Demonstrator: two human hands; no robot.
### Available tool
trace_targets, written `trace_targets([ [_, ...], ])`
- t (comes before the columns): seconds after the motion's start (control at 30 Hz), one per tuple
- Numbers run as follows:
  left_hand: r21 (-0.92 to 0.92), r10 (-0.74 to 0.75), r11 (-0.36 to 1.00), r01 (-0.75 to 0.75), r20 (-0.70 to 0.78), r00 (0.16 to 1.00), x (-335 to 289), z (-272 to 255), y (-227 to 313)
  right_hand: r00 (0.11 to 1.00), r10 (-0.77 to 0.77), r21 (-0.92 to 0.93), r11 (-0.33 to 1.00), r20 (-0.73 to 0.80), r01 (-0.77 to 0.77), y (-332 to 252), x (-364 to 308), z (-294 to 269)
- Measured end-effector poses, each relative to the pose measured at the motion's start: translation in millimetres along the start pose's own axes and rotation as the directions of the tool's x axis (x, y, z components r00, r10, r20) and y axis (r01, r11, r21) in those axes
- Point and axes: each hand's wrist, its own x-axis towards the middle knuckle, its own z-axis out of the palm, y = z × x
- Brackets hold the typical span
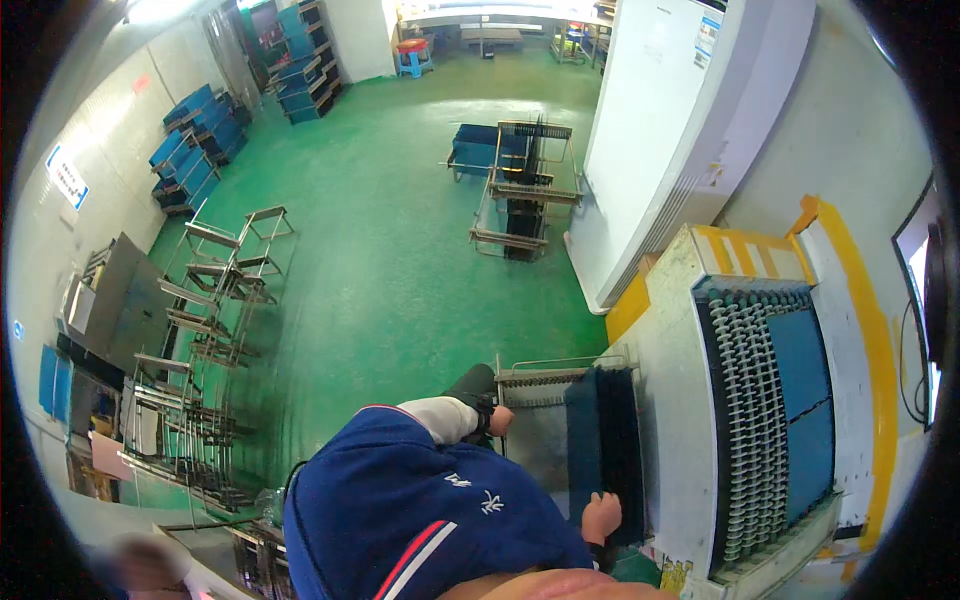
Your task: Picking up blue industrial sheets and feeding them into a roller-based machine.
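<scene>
A metal rack (562, 374) stands in front of me, with a row of dark blue panels (618, 430) upright along its right side. A greyish see-through area fills its left part. My left hand (500, 421) is at the rack's left side bar, its fingers curled and closed around it. My right hand (602, 517) is at the near edge of the dark blue panels, fingers bent and pressed together on an edge. How many panels it grips is hidden.
To the right, a roller conveyor (752, 430) carries blue panels (806, 400). Beyond it stands a tall white cabinet (650, 110). Another rack (535, 190) is on the green floor (370, 230) ahead. Several metal racks (205, 330) line the left; a person (150, 568) is at lower left.
</scene>
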Motion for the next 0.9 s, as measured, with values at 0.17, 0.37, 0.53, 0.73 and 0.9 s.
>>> trace_targets([
  [0.17,-0.095,0.103,0.988,-0.121,-0.173,0.980,44.1,48.0,-40.7,0.998,0.005,-0.010,1.000,-0.063,-0.006,-19.9,-2.1,-84.3],
  [0.37,-0.543,0.110,0.832,-0.115,-0.041,0.993,30.5,25.7,-2.0,0.992,0.089,-0.009,0.996,-0.086,-0.090,7.4,0.4,-134.6],
  [0.53,-0.679,0.261,0.734,0.028,0.319,0.911,-51.9,-79.2,90.1,0.931,0.361,0.578,0.771,-0.052,-0.267,27.1,-1.3,-153.6],
  [0.73,-0.838,0.433,0.535,0.104,0.378,0.818,-85.8,-123.1,116.2,0.860,0.496,0.929,0.362,-0.117,-0.083,-10.7,8.5,-159.5],
  [0.9,-0.968,0.442,0.222,0.114,0.204,0.873,-82.2,-144.8,99.0,0.908,0.019,0.548,0.803,-0.418,0.235,17.4,29.1,-136.4],
])
